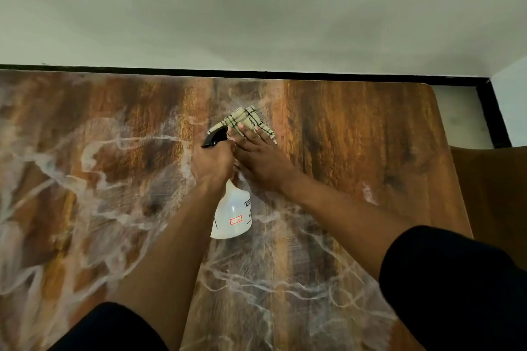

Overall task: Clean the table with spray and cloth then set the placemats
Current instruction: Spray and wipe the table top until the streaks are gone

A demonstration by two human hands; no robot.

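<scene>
My left hand (212,164) grips the neck of a white spray bottle (232,215) with a black trigger head, held above the wooden table (356,137). Just to its right, my right hand (261,157) presses flat with straight fingers on a folded beige checked cloth (248,120) lying on the table near its far edge. Whitish wet streaks cover much of the tabletop, mostly on the left and in front. No placemats are in view.
The table's far edge runs along a pale wall with a black skirting strip (256,74). The table's rounded right corner (430,88) is close to a brown chair or seat (490,188) at the right.
</scene>
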